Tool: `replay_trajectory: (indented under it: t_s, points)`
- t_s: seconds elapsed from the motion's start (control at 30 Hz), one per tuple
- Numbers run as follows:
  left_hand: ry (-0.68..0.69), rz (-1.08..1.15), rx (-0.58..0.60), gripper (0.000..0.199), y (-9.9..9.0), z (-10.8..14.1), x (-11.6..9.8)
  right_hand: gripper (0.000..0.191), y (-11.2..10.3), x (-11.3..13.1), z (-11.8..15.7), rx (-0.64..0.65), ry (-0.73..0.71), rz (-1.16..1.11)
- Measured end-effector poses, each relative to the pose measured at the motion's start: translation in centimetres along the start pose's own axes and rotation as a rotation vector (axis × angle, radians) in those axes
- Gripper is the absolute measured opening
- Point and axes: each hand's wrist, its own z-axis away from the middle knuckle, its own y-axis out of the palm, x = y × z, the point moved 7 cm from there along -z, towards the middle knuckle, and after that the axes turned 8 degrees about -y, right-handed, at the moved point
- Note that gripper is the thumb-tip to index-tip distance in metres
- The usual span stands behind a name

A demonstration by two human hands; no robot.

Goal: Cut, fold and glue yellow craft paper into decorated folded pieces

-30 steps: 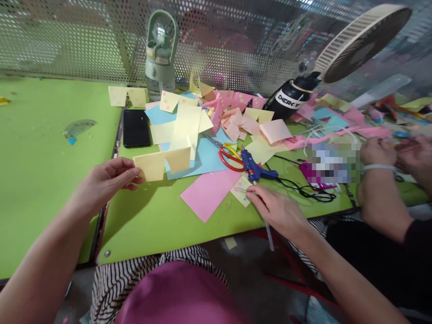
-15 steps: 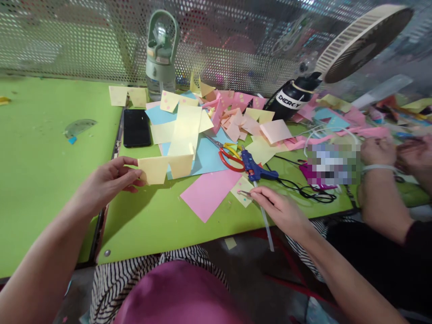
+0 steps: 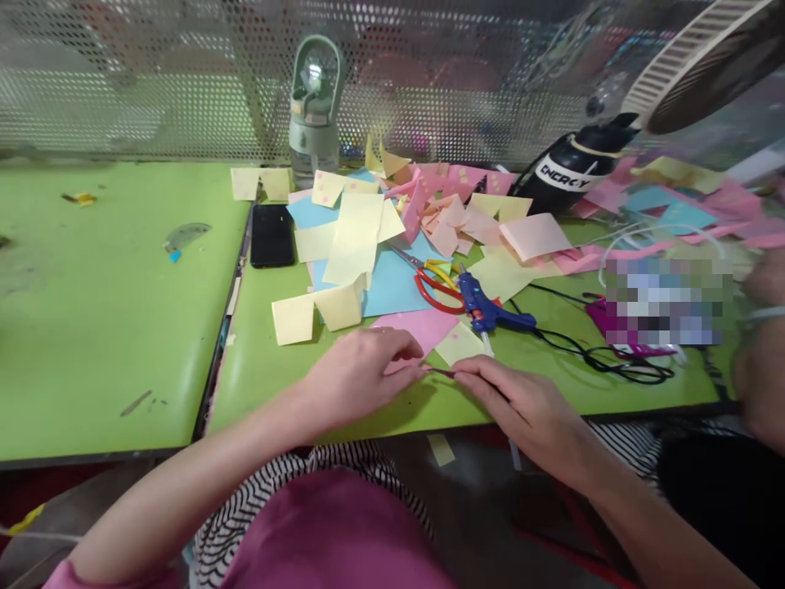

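Note:
My right hand (image 3: 521, 397) grips thin dark tweezers (image 3: 442, 372), their tips pointing left. At those tips my left hand (image 3: 368, 372) has thumb and fingers pinched together; a tiny pinkish speck may be there, too small to make out. Just beyond the left hand, a folded yellow paper strip (image 3: 293, 319) stands on the green table. Pink paper (image 3: 423, 329) lies partly hidden behind my left fingers. Next to my right hand is a yellow paper piece with small dots (image 3: 459, 343). A blue glue gun (image 3: 491, 311) rests above it, beside red-and-yellow-handled scissors (image 3: 437, 290).
Behind lie a black phone (image 3: 272, 236), a green-topped bottle (image 3: 315, 123), piled paper pieces (image 3: 450, 221) and a fan with a black base (image 3: 567, 170). A black cord (image 3: 604, 364) coils on the right. Another person's arm (image 3: 764, 368) is at the right edge. A seam (image 3: 214, 360) splits the table.
My left hand has let go of the folded yellow strip, leaving it standing on the table, and moved right to the tweezers' tips. The tweezers stay in my right hand; the view shifted.

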Motion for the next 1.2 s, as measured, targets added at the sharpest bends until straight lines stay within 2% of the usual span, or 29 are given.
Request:
replay_trajectory:
  t_s: [0.1,0.2,0.37,0.53,0.63,0.73,0.87,1.2]
  points:
    - [-0.071,0.146,0.139,0.019,1.2,-1.4,1.2,0.028,0.1,0.4,-0.4,-0.004,-0.001,-0.015]
    - [-0.083,0.259,0.191,0.016,1.6,-1.9,2.2,0.028,0.2,0.5,-0.7,-0.009,-0.003,-0.035]
    - [-0.176,0.492,0.187,0.013,2.0,-2.5,3.4,0.027,0.0,-0.3,-0.3,-0.067,0.058,-0.102]
    - [-0.328,0.730,0.176,0.012,2.2,-2.8,3.9,0.032,0.4,-1.5,-0.1,-0.207,0.227,-0.390]
    - [-0.375,0.829,0.177,0.014,2.4,-2.8,3.8,0.031,0.7,-0.8,-0.8,-0.230,0.220,-0.463]
    - [-0.419,0.895,0.166,0.016,2.5,-2.7,3.9,0.029,0.8,-0.1,-1.4,-0.203,0.179,-0.432]
    - [-0.474,0.948,0.150,0.018,2.5,-2.5,4.1,0.030,0.6,-0.2,-1.3,-0.194,0.197,-0.311]
    - [-0.470,1.000,0.138,0.016,2.6,-2.3,4.4,0.030,1.2,-0.4,-1.2,-0.138,0.187,-0.269]
